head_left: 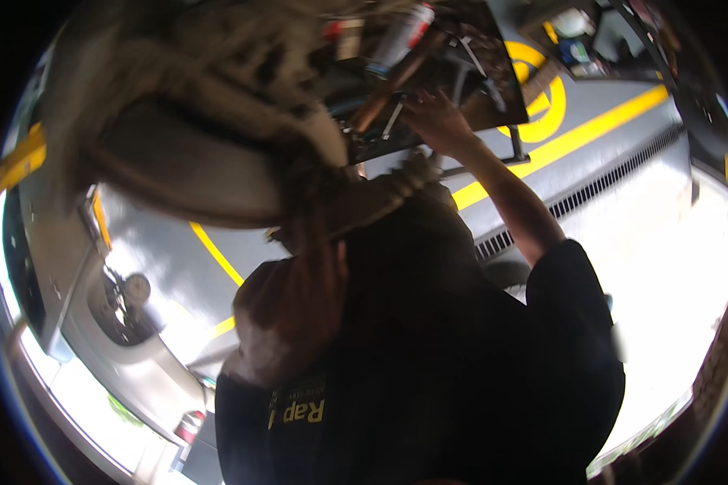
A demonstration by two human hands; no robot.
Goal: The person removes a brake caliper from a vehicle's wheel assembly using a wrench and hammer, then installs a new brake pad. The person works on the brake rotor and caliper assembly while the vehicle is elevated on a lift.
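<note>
My right hand (438, 121) reaches over a dark tool tray (493, 117) at the upper middle. Its fingers look partly spread beside a slim silver tool (392, 120); no firm grip shows. Close by lie a wooden-handled tool (396, 85), a red and white spray can (402, 36) and a wrench (471, 55). My left hand (311, 222) is raised below the edge of a large round brake disc (186, 166). Shadow and motion blur hide its fingers. Between my hands runs a grey ribbed rubber boot (412, 178).
Blurred, dusty suspension parts (243, 48) fill the upper left. A pale vehicle body (137, 368) with an open wheel arch stands at left. The grey floor has yellow lines (574, 133) and a drain grate (578, 202). Another dark tray (590, 48) holds items at upper right.
</note>
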